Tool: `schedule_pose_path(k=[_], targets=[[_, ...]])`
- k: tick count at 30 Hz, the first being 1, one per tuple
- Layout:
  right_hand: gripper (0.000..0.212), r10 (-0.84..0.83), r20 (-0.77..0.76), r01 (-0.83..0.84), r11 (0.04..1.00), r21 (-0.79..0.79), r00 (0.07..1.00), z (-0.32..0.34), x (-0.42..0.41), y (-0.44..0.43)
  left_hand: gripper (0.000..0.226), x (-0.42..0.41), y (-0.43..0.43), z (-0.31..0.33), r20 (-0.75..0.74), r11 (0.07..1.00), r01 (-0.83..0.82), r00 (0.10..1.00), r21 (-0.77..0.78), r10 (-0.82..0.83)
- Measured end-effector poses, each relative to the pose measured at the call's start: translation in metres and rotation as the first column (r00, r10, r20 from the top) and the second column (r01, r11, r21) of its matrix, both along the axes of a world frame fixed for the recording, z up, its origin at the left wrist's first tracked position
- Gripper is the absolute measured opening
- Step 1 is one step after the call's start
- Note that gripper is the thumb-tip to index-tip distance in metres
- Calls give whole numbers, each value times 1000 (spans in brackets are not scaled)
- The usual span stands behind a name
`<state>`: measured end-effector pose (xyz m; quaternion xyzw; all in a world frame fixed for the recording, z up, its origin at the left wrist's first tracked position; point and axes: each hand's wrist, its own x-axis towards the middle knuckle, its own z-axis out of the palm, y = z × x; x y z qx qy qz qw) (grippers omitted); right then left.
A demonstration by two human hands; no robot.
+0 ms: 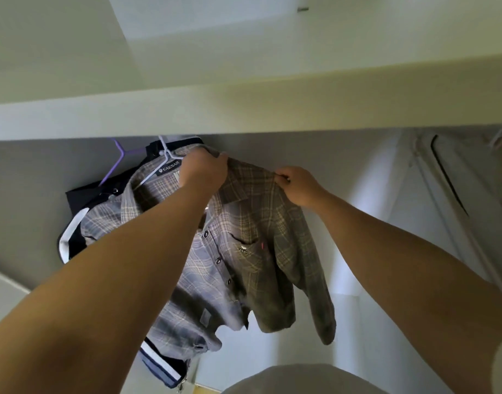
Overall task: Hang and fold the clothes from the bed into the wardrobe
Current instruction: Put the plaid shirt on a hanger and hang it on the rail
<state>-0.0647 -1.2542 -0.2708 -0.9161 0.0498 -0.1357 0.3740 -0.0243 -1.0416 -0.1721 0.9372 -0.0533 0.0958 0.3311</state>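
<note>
Two grips are raised into the wardrobe [31,194], and both are closed on one plaid shirt [252,223]. The left grip [204,172] is curled over the shirt's collar and shoulder, just beside the neck of the white hanger [166,157]. The right grip [298,184] pinches the fabric at the other shoulder seam. The shirt hangs open-fronted below them, with a row of dark buttons down one placket. It has one chest pocket [244,250] with a small logo and one collar label [170,168] reading CAESAR.

Two hangers show: the white one inside the shirt's collar and a purple hanger [117,160] just behind it, toward the wardrobe's left side. The purple one carries one dark garment with white stripes [76,200], which touches the back of the plaid shirt and is largely covered by it and by the left forearm.

The front edge of the wardrobe's top panel [244,109] hides the hooks' upper ends and whatever they hang from. Toward the right side, well apart from the shirt, hangs one pale garment [457,180], too blurred to name further.
</note>
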Motion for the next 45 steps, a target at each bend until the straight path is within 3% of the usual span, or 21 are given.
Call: schedule_pose_path(k=[4,11,16,19,23,26,31,38,41,45], targets=[[31,-61,-13,61,998,1,998,9,7,-7,34,-6,-5,2,-13,999,-2,1000,33,2],[30,-4,-217,-17,995,-97,976,13,8,10,41,-26,-7,-4,108,980,-71,993,184,51],[19,-23,-296,-33,983,-181,955,15,8,16,58,-26,2,-4,118,986,-127,986,106,115],[33,-53,-269,-1,981,-195,962,13,5,16,58,-24,12,-6,132,992,-91,988,82,79],[16,-103,-188,74,984,-159,977,15,-1,19,50,-22,21,-11,124,1000,-22,992,8,21],[22,-193,-117,183,979,-90,974,15,-4,19,44,-21,25,-12,127,1000,0,992,-4,1],[19,-119,-234,104,992,-74,965,10,-2,16,42,-19,29,-11,106,999,4,994,36,-8],[35,-186,-257,178,983,-55,948,9,7,18,42,-13,36,-8,102,999,14,995,29,-17],[47,-219,-169,208,975,-83,961,12,12,31,34,-13,52,-12,182,1000,5,983,28,-10],[57,-150,43,154,984,-90,988,26,21,57,23,-16,97,-19,477,998,-11,878,65,-21]])
